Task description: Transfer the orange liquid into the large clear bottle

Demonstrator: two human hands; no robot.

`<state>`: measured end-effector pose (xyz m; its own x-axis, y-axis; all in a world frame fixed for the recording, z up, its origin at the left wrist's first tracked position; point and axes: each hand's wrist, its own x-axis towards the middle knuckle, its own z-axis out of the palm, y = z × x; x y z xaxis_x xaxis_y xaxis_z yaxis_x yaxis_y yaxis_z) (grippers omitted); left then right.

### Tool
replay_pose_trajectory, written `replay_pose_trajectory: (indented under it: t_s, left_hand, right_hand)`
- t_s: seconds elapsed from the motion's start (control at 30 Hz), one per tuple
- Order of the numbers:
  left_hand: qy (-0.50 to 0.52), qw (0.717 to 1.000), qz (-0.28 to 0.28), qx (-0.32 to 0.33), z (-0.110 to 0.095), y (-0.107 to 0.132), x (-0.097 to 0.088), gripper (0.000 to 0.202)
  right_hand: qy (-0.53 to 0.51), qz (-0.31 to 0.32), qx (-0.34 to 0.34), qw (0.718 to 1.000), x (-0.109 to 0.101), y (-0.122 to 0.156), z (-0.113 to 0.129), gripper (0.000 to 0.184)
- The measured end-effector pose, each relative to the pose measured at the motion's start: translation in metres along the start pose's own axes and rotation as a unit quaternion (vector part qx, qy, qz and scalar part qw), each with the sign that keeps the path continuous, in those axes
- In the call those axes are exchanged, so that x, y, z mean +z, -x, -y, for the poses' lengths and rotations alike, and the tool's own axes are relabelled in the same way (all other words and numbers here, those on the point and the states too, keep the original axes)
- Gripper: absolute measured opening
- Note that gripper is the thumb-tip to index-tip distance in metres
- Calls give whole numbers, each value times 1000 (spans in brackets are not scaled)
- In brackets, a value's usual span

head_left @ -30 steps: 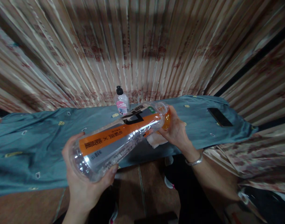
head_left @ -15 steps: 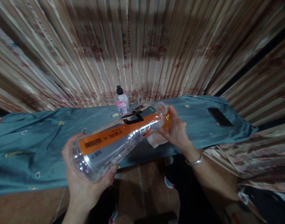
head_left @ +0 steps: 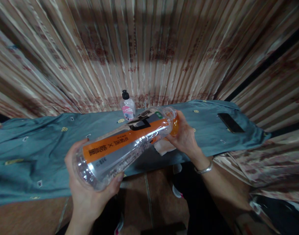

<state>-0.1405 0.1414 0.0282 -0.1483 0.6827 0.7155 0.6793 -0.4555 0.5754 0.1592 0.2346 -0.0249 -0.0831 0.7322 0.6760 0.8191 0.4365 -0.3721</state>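
Observation:
A large clear plastic drink bottle [head_left: 129,140] with an orange and silver label lies tilted across both hands above the table, its base at the lower left. My left hand [head_left: 88,192] is closed around the base, thumb on the near side. At the upper right end, my right hand [head_left: 185,135] wraps the neck end, where a see-through orange part [head_left: 174,125] shows beside the fingers; whether it is the cap, I cannot tell. A crumpled white tissue [head_left: 164,147] lies behind and below the bottle, partly covered by it.
The table bears a teal patterned cloth [head_left: 46,147]. A clear bottle with a black cap and pink label [head_left: 128,107] stands at its back edge. A dark phone [head_left: 230,122] lies on the right. A pleated curtain [head_left: 149,49] hangs behind; tiled floor [head_left: 137,199] shows below.

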Motion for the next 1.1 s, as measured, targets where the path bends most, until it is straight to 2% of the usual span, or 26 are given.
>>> replay_pose_trajectory:
  t_s: [0.17,0.3,0.6,1.1]
  left_hand:
    - [1,1000,-2,-5,-2,-2,0,86]
    - [-5,1000,22,5,-3,-3,-2,84]
    - [4,1000,0,-4,-3,-3,-1,83]
    - [-14,1000,7,-1,0,-1,-1,90]
  right_hand:
    - [5,0,13,1000,0,1,1,86]
    - [1,-1,15,1000,0,0,1,88]
    - [-1,5,23,1000,0,1,0,88]
    - [0,-4,21,1000,3,2,-1,90]
